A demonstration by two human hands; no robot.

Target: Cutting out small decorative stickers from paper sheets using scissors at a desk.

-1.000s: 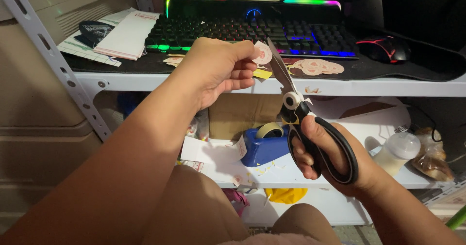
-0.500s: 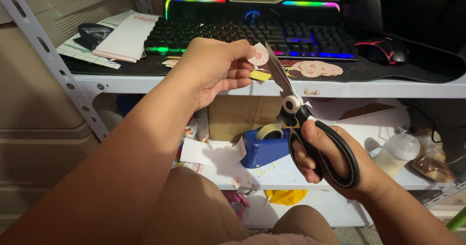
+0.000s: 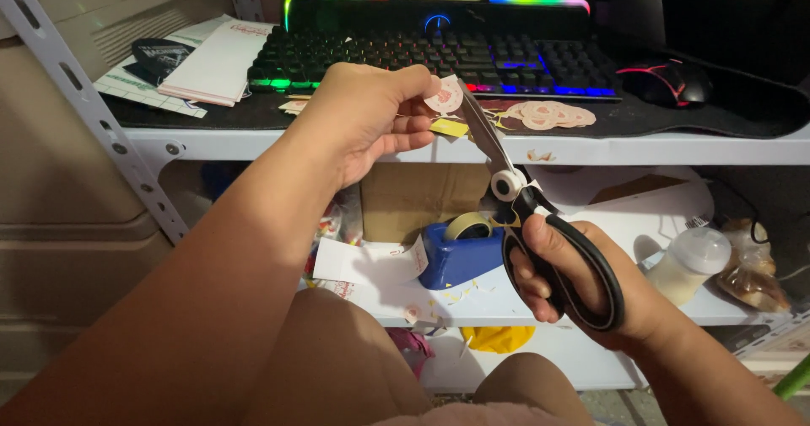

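So the small round paper cutout (image 3: 444, 97) is pinched in the left hand (image 3: 371, 118), held up in front of the shelf edge, and the scissors (image 3: 540, 223) blade tips sit right at its edge. Right hand (image 3: 582, 283) is wrapped through the black handles. Behind it, more round cutouts (image 3: 548, 115) lie by the backlit keyboard (image 3: 439, 59); a blue tape dispenser (image 3: 460, 253) sits on the lower shelf.

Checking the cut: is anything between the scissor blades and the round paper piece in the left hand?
Nothing visible. The scissors in the right hand reach the round paper piece directly; the left hand pinches it from the other side.
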